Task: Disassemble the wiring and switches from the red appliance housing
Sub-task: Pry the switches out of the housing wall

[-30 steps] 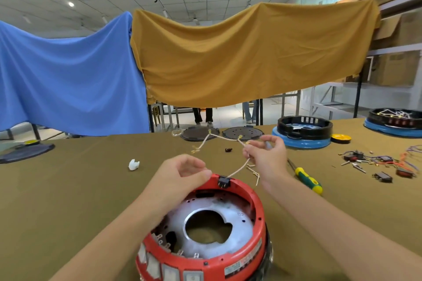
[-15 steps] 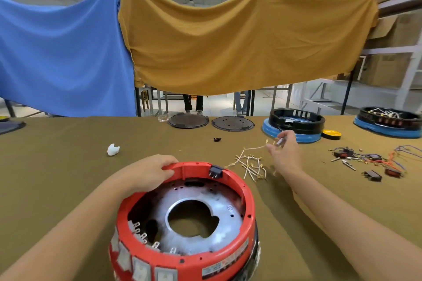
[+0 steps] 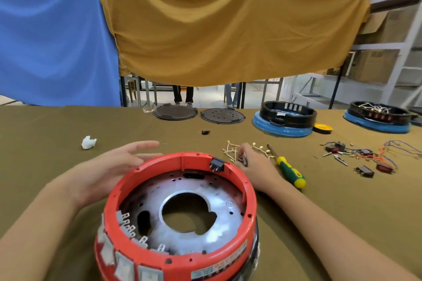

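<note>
The red appliance housing (image 3: 249, 191) stands open side up at the front of the table, a silver plate with a round hole inside it. A black switch (image 3: 217, 164) sits in its far rim, and white switches (image 3: 127, 226) line the near left wall. My left hand (image 3: 114, 166) lies flat and open against the housing's far left rim. My right hand (image 3: 258, 169) rests on the table just right of the housing, fingers curled round a small dark tool (image 3: 245, 161). Loose white wires (image 3: 234, 150) with brass terminals lie just beyond that hand.
A green and yellow screwdriver (image 3: 290, 171) lies right of my right hand. Removed switches and coloured wires (image 3: 360, 155) are scattered farther right. Two blue-based housings (image 3: 285, 129) (image 3: 376, 126), a yellow roll (image 3: 322, 128), two dark round plates (image 3: 174, 112) and a white scrap (image 3: 88, 142) lie around.
My right hand pulled the white wires off the housing, laid them on the table to the right and came back beside the housing. My left hand opened on the rim.
</note>
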